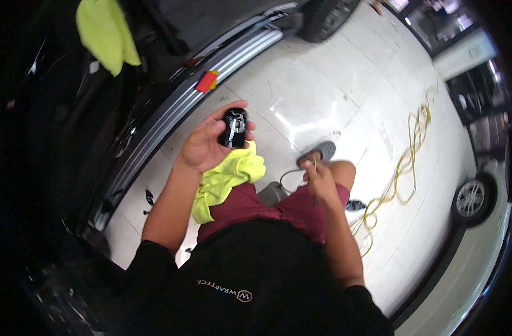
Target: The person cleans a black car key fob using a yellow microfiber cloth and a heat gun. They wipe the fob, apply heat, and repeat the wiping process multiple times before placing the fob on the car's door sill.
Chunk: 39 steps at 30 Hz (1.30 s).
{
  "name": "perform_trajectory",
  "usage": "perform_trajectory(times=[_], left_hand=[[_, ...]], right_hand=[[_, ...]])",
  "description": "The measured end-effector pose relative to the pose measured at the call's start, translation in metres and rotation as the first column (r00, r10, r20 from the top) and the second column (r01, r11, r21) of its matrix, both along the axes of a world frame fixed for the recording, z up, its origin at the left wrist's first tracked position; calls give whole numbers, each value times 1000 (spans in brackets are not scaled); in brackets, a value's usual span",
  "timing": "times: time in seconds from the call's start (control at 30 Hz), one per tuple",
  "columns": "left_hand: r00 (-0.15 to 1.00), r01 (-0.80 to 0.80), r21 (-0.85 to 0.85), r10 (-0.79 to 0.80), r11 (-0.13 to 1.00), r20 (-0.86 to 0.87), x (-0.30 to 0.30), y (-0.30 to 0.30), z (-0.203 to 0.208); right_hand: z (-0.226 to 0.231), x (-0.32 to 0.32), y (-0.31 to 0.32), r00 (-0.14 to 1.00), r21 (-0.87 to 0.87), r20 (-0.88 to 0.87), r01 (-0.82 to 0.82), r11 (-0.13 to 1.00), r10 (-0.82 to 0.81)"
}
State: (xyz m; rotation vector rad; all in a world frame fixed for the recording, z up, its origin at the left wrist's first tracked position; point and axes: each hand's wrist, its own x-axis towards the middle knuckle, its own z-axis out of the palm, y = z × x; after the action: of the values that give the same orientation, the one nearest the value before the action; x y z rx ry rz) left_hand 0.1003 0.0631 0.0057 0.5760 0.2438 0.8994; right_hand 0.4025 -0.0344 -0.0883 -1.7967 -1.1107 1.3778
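Just beyond the yellow-green cloth (229,175) on our left thigh (239,203), our left grip (203,147) holds a glossy black rounded piece (234,129), seemingly for checking, while our right grip (320,179) pinches a slim item (315,162) too blurred to identify, and any next move calls for steadiness
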Motion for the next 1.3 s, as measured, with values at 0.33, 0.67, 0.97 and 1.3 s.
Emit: perform_trajectory(times=[0.33,0.67,0.97,1.3], left_hand=[[767,-628,-373,625,683,-145,-137,-14,-58],[863,-466,-540,496,701,-101,-137,27,-97],[940,-322,-539,330,778,-86,-107,65,-69],[969,199,-361,-238,911,-67,37,35,-13]], right_hand=[[-105,-56,96,935,-254,60,-326,911,351],[-186,-290,310,526,171,584,-824,540,618],[-114,-292,312,737,314,268,-675,667,620],[75,-62,121,739,461,-358,-391,796,570]])
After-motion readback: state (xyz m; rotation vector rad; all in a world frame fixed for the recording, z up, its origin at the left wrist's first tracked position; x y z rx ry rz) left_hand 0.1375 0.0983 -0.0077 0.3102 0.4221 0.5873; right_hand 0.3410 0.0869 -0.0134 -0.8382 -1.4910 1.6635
